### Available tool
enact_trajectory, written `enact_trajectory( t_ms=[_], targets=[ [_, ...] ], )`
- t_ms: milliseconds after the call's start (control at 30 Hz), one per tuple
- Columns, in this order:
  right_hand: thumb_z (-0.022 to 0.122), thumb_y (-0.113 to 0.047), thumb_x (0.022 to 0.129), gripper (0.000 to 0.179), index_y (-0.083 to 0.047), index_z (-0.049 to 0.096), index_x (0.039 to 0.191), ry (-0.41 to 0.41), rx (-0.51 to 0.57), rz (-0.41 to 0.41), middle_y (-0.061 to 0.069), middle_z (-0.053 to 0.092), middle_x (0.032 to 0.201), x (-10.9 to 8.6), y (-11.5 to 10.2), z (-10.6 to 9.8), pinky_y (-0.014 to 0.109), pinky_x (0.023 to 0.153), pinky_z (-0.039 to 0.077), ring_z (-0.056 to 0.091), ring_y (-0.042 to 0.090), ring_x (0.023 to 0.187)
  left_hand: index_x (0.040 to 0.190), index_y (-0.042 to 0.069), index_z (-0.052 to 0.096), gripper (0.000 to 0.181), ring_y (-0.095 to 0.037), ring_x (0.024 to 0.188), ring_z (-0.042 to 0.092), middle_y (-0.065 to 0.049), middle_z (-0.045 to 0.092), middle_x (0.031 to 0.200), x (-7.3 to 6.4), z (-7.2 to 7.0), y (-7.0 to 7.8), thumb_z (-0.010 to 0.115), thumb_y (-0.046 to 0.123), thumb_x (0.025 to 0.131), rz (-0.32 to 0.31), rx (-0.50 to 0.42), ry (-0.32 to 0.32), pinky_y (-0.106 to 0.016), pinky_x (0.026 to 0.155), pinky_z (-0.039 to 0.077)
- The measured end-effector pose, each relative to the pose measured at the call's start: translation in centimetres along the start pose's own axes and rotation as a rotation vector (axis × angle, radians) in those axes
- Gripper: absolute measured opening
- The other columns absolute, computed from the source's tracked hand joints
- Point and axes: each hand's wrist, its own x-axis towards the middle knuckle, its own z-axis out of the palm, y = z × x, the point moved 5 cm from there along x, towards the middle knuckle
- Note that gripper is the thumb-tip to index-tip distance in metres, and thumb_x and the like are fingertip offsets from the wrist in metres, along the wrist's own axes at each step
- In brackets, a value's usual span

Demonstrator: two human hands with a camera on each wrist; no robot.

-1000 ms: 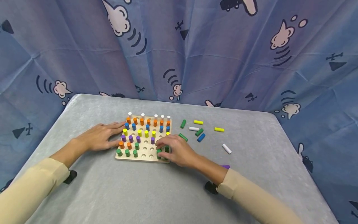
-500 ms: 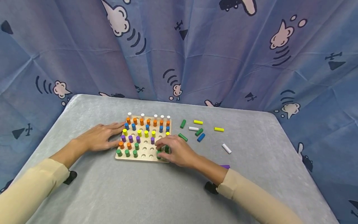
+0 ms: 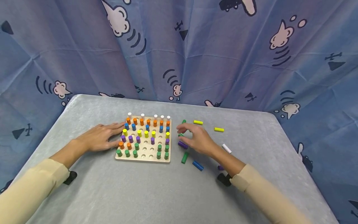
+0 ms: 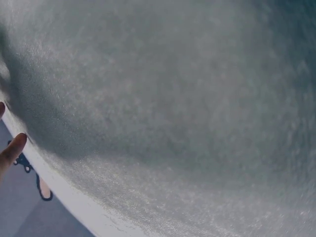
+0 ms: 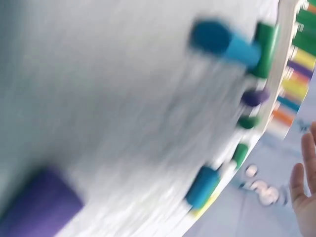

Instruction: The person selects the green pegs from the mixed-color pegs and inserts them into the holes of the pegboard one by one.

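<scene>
A pale wooden peg board [image 3: 131, 158] carries rows of coloured pegs, with some bare holes among them. My left hand [image 3: 102, 137] lies at the board's left edge, fingers extended and touching it; two of its fingertips [image 4: 18, 143] show in the left wrist view. To the right of the board, my right hand [image 3: 197, 138] hovers over loose pegs, thumb and fingers apart. A green peg [image 3: 181, 135] shows between them, and a purple peg [image 3: 183, 145] lies just below the thumb. No peg is seen gripped by the right hand [image 5: 306, 197] in the right wrist view.
Around the right hand lie another green peg [image 3: 184, 157], a blue peg [image 3: 198, 165], a white peg [image 3: 226, 148] and two yellow pegs [image 3: 219, 129]. A second purple peg [image 3: 220, 168] is partly behind the right forearm. A patterned curtain [image 3: 179, 53] hangs behind the grey-covered table [image 3: 126, 193].
My right hand has left the board's front right corner and moved right, over the loose pegs. Purple, green and blue pegs it covered are now visible. The left hand has stayed put.
</scene>
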Motion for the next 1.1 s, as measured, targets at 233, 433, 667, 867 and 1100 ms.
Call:
enact_trajectory(
  t_ms=[233,433,667,867,1100],
  targets=[
    [0.07,0.0,0.091,0.034,-0.004,0.065,0.124,0.027,-0.028,0.088,0.009,0.073,0.109,-0.4,4.5,-2.4,0.05,0.091,0.05,0.066,0.026,0.106,0.152,0.007,0.04,0.069,-0.038,0.142,0.036,-0.01,0.031,0.161,0.0,-0.1,0.1,0.054,0.049,0.099,-0.009,-0.001,-0.008,-0.066,0.1,0.038],
    [0.066,0.005,0.09,0.033,-0.001,0.065,0.123,0.07,-0.047,0.136,0.012,0.074,0.107,-0.9,7.4,-3.7,0.052,0.09,0.049,0.066,0.03,0.105,0.152,0.007,0.041,0.069,-0.039,0.142,0.037,-0.011,0.031,0.161,0.0,-0.1,0.3,0.053,0.05,0.099,-0.006,-0.002,-0.006,-0.066,0.1,0.038],
    [0.063,0.008,0.09,0.031,0.002,0.064,0.121,0.068,-0.062,0.19,0.015,0.073,0.107,-1.5,9.5,-3.8,0.056,0.094,0.048,0.065,0.034,0.106,0.152,0.006,0.04,0.069,-0.038,0.142,0.036,-0.011,0.031,0.161,0.0,-0.1,0.1,0.055,0.047,0.099,-0.002,-0.003,0.005,-0.065,0.102,0.038],
    [0.065,0.01,0.087,0.031,0.001,0.066,0.117,0.052,-0.089,0.172,0.016,0.071,0.111,-1.6,9.9,-3.4,0.052,0.088,0.05,0.065,0.034,0.104,0.152,0.006,0.04,0.069,-0.039,0.142,0.037,-0.011,0.031,0.16,0.0,0.0,0.0,0.055,0.047,0.099,-0.003,-0.004,0.003,-0.065,0.101,0.038],
    [0.06,0.016,0.087,0.034,0.0,0.069,0.116,0.0,-0.066,0.166,0.013,0.071,0.113,-1.4,10.2,-2.7,0.05,0.097,0.047,0.063,0.031,0.11,0.151,0.005,0.04,0.068,-0.038,0.142,0.036,-0.012,0.031,0.16,0.0,0.0,0.0,0.056,0.045,0.099,0.01,-0.013,0.014,-0.065,0.102,0.038]
  ],
)
